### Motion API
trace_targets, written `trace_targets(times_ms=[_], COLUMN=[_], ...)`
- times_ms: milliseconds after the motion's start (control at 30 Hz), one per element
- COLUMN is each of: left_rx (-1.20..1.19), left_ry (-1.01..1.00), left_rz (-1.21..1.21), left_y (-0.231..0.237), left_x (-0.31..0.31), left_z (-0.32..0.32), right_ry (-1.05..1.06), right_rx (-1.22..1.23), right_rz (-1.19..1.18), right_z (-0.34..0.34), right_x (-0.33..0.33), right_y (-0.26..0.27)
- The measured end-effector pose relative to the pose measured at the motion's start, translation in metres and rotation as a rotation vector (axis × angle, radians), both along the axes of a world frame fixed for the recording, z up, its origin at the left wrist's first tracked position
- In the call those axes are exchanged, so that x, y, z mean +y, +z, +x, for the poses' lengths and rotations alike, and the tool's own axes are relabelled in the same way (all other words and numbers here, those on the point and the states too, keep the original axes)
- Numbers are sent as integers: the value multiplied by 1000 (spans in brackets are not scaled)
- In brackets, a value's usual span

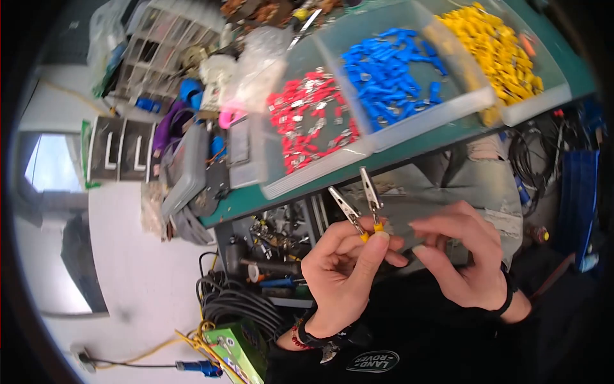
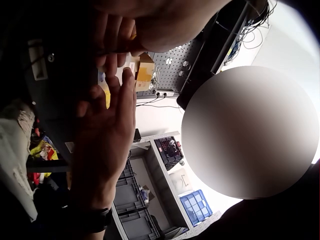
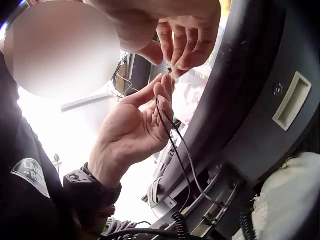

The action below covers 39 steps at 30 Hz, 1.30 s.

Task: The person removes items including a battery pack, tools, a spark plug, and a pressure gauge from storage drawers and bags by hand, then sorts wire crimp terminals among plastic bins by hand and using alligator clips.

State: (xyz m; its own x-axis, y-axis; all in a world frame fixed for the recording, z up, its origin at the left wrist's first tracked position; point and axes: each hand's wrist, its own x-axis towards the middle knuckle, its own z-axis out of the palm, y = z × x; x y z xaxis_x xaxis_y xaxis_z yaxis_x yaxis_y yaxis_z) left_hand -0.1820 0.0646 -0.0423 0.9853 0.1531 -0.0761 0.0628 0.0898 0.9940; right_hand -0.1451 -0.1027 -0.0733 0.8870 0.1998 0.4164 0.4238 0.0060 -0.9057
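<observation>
Two silver alligator clips [image 1: 370, 192] with yellow sleeves [image 1: 378, 227] at their lower ends stick up from my left hand [image 1: 345, 272], which pinches them between thumb and fingers. Their metal noses point toward the table edge. In the right wrist view, two thin dark wires [image 3: 184, 159] hang from the left hand [image 3: 135, 132]. My right hand [image 1: 467, 253] is just to the right in the head view, its fingers bent loosely and the thumb apart, with nothing seen between them. In the left wrist view the right hand [image 2: 107, 132] is in shadow, close to the left.
Clear bins of red terminals [image 1: 313, 121], blue terminals [image 1: 390, 77] and yellow terminals [image 1: 492, 51] stand on the green table [image 1: 243, 203]. Beneath its edge are a drawer of tools [image 1: 275, 246] and coiled black cable [image 1: 236, 304]. Cluttered boxes [image 1: 163, 45] fill the far left.
</observation>
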Motion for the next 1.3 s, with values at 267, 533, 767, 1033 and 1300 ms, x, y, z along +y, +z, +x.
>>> trace_targets(times_ms=[267, 533, 767, 1033, 1300], left_rx=[34, 74, 60, 54, -52], left_ry=[-147, -123, -176, -160, -181], left_rz=[32, 0, 45, 102, 278], left_y=[-18, -22, -26, -26, -28], left_x=[-17, -17, -19, -22, -19], left_z=[0, 0, -1, -3, -4], right_ry=[-270, -240, 178, 273, 310], right_rx=[-519, -368, 484, 566, 605], right_rz=[-447, -165, 439, 608, 559], right_z=[7, -1, -1, -5, -3], right_x=[-11, 2, -8, -6, -13], right_y=[-27, -50, -26, -32, -28])
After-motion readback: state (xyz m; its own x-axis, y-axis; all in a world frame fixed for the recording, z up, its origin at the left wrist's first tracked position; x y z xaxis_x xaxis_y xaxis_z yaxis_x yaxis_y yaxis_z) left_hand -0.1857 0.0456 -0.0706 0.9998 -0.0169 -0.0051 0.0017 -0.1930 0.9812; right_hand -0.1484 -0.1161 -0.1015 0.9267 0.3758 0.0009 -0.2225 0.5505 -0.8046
